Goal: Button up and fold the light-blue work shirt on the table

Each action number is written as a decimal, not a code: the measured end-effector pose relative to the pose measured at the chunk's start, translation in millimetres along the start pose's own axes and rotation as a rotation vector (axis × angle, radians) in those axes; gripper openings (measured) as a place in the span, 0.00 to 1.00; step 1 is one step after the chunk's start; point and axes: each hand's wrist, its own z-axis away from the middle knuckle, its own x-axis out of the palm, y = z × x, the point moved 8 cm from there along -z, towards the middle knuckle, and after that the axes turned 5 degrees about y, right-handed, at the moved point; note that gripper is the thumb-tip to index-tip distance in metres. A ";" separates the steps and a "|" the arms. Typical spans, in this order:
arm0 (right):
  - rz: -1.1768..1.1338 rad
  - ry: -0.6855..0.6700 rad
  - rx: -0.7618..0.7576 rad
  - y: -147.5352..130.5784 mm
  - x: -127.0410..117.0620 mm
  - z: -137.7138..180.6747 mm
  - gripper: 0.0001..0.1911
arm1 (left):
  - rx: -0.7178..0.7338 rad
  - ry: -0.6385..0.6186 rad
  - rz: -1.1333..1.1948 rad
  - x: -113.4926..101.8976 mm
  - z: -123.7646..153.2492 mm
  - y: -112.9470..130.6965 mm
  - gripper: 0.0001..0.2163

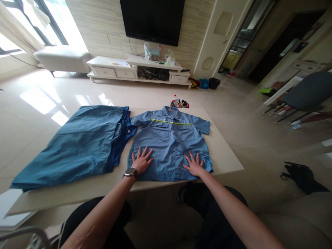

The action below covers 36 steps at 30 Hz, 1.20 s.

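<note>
A blue short-sleeved work shirt (166,138) with a yellow stripe across the chest lies face up on the table, collar toward the far edge. My left hand (141,160) rests on its lower left part, fingers spread. On the lower right part lies my right hand (194,165), also flat with the fingers apart. A watch (130,172) is on my left wrist. To the left of the shirt is a stack of darker blue garments (75,148), laid flat in layers, close to the shirt's left sleeve.
The pale table (220,148) ends just in front of my knees. Beyond its far edge stands a bin with waste (180,103). A white TV cabinet (114,71) runs along the wall under a television (153,19). A dark chair (308,93) stands at the right.
</note>
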 end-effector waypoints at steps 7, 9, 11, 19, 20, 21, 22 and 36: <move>0.034 0.043 -0.018 -48.2 -50.6 -41.9 0.36 | -0.070 -0.024 -0.059 -28.4 -39.5 -3.6 0.30; 0.034 0.135 -0.063 -65.4 -65.4 -33.3 0.33 | -0.021 -0.012 -0.066 -32.9 -30.5 17.2 0.33; 0.008 0.232 -0.143 -81.0 -73.1 -16.5 0.29 | 0.060 -0.033 -0.032 -31.7 -14.9 45.9 0.34; 0.043 0.189 -0.400 -112.8 -50.4 22.2 0.24 | 0.277 -0.114 0.025 -16.4 30.7 123.1 0.19; 0.062 0.189 -0.418 -116.7 -51.2 21.7 0.22 | 0.290 -0.101 0.009 -16.9 30.2 125.2 0.19; 0.074 0.187 -0.433 -120.1 -52.6 20.7 0.20 | 0.301 -0.096 0.001 -17.3 28.6 126.5 0.19; 0.077 0.182 -0.442 -122.5 -54.3 19.3 0.18 | 0.310 -0.095 -0.001 -17.5 26.2 127.2 0.18; -0.296 -0.127 -0.513 -111.3 -65.5 -29.8 0.18 | 0.395 -0.148 0.024 -24.7 9.9 132.5 0.11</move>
